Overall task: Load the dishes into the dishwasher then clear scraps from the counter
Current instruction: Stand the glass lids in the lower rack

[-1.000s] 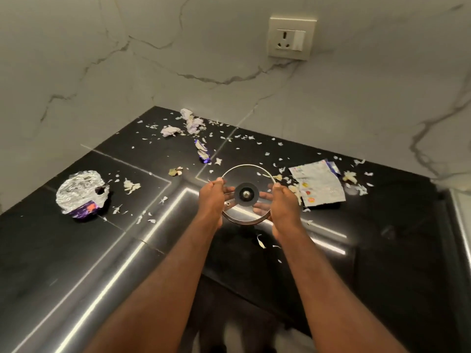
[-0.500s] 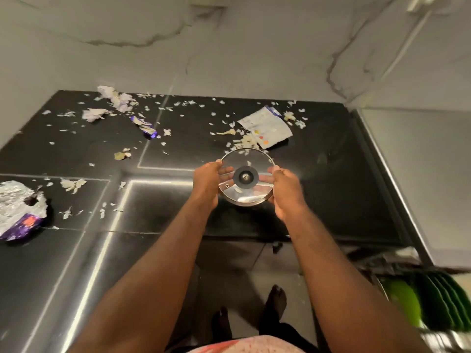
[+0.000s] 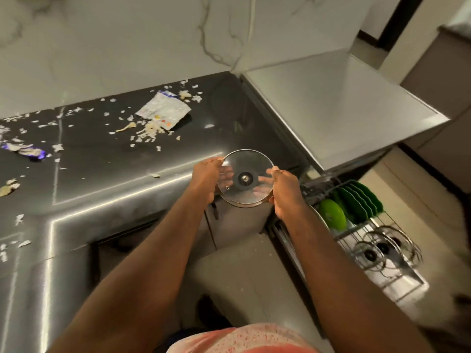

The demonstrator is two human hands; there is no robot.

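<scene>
I find the glass pot lid (image 3: pixel 246 178) grasped at opposite sides of its rim by the left hand (image 3: pixel 205 180) and right hand (image 3: pixel 286 192), held level in the air over the near right edge of the counter (image 3: pixel 114 179). Risk, in my judgement: the smooth rim slips in transit and strikes the counter edge or racked glass. The open dishwasher rack (image 3: pixel 407 281), near right, holds green plates (image 3: pixel 356 202) on edge at its far end and a few glass lids (image 3: pixel 382 248) nearer; scraps (image 3: pixel 147 131) lie uncleared on the counter.
</scene>
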